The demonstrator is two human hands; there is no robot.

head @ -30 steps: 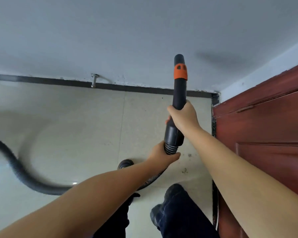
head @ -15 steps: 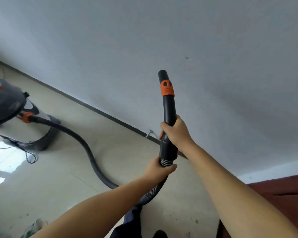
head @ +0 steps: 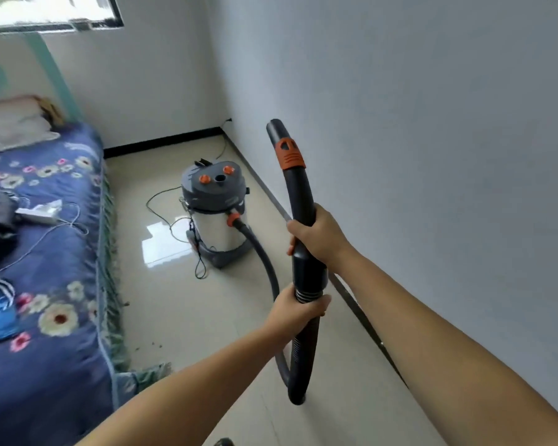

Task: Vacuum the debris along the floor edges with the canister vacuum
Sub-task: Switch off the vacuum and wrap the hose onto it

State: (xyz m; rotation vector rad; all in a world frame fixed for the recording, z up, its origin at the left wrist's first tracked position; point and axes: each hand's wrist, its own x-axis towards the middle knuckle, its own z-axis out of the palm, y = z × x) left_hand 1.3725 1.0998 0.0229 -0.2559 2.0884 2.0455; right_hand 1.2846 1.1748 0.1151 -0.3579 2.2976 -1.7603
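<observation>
At centre frame the right hand [head: 319,238] grips the black wand handle [head: 298,201], its orange-collared tip raised off the floor, while the left hand [head: 298,309] just below is wrapped round the ribbed hose [head: 303,349] at the cuff. The hose loops down and back to the canister vacuum [head: 215,210], which stands on the tiled floor [head: 174,304] left of centre, between the wall's dark skirting [head: 364,320] and the floral bed [head: 45,252]. Small debris [head: 149,344] lies by the bed's fringe.

Your right hand [head: 319,238] is covering part of the wand [head: 298,201], and your left hand [head: 298,309] is hiding the hose cuff. The picture's edge is cutting off the bed [head: 45,252] and window [head: 52,11]; the floor specks [head: 149,344] are too small to identify.
</observation>
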